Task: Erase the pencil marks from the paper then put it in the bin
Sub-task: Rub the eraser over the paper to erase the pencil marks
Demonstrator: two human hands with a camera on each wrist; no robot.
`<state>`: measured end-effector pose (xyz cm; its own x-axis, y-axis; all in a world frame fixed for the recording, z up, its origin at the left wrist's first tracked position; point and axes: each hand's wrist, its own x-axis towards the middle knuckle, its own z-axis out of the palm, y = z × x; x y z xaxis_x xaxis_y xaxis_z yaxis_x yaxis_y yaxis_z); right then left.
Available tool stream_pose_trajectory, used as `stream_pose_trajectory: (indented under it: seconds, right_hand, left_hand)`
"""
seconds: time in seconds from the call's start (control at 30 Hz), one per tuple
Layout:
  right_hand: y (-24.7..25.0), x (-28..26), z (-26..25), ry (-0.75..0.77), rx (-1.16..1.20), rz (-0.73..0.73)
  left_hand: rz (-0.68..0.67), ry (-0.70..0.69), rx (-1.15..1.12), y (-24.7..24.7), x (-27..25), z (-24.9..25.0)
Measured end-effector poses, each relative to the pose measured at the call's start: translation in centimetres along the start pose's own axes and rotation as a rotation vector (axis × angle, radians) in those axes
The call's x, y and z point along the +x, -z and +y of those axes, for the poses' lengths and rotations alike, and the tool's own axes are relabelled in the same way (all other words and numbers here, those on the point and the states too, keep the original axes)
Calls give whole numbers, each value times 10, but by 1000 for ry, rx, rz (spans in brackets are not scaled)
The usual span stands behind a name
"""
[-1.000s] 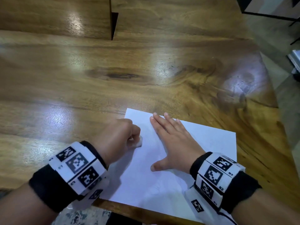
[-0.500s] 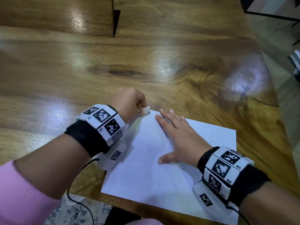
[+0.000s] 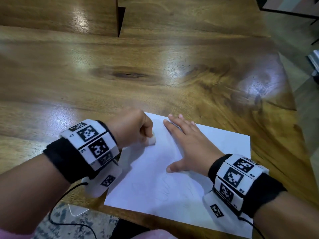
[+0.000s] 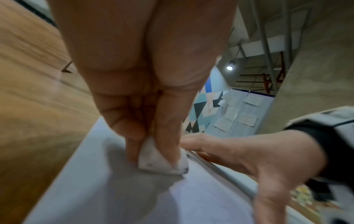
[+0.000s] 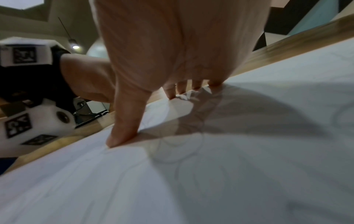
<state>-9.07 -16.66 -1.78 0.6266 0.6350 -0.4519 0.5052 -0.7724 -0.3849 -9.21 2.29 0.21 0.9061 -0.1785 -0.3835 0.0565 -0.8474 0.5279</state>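
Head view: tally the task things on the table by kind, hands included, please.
Paper: 1
Eraser: 1
Left hand, pinching the eraser: 1
Right hand, flat on the paper: 1
Total: 4

- A glossy wooden table (image 3: 155, 80) fills the room's middle, its grain dark and knotted, with ceiling light glaring off it in patches.
- Past its right edge lies a grey floor (image 3: 307, 121).
- A wall of blue, black and white triangles (image 4: 203, 112) stands beyond.
- A round ceiling lamp (image 4: 229, 67) glows overhead.
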Motion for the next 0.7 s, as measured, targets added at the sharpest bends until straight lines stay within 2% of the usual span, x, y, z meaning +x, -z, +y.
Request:
stream_pose_trajectory:
  seconds: [0.07,0.13,0.2,0.27,0.37,0.4,0.53,0.57,0.6,0.7]
  right_hand:
    - [0,0,0,0,-1,3]
    - [0,0,1,2,-9,3]
    - [-1,1,1,2,-25,4]
    - [-2,1,2,1,-42,1]
    - [-3,1,2,-4,-41,-1]
    - [-3,1,2,-3,-44,-6]
    - [-3,0,2,-2,-59,-5]
    - [-2,0,2,-2,-61,-5]
    - [-2,0,2,-3,-64,-9]
    - [-2,-1,1,-9,-68,-13]
  left_hand:
    - [11,10,-11,3,2,3]
    - [136,12,-42,6,15,8]
    - [191,0,-31,5,24,12]
    - [136,-40,-8,1,18,10]
    - [-29,-66,37,-6,0,5]
    - [-36,-61,37,-6,0,5]
    - [172,-26,14,2,24,11]
    - [188,-31,31,2,27,12]
    - [171,-47,48,1,25,11]
    - [-23,-89,91,-5,1,6]
